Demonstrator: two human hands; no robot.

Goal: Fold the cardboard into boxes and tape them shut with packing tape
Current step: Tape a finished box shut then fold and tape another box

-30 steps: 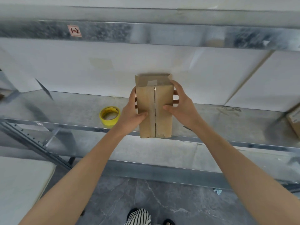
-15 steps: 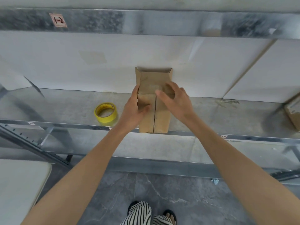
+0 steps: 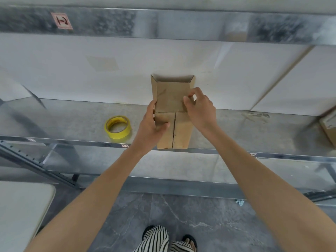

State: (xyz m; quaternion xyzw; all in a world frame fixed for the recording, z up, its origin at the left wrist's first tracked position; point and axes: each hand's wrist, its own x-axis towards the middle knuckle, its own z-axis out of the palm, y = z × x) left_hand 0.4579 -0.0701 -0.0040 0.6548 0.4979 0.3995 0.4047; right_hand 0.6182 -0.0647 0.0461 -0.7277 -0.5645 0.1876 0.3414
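Cardboard box stands on the metal shelf, upper end not yet closed — left hand grips its left side, right hand pinches the right flap — taping apparently left, yellow tape roll lying nearby.

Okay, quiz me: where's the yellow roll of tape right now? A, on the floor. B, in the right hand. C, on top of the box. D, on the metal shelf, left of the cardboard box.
D: the yellow tape roll lies flat on the metal shelf, to the left of the cardboard box, while the left hand and right hand are both on the box.
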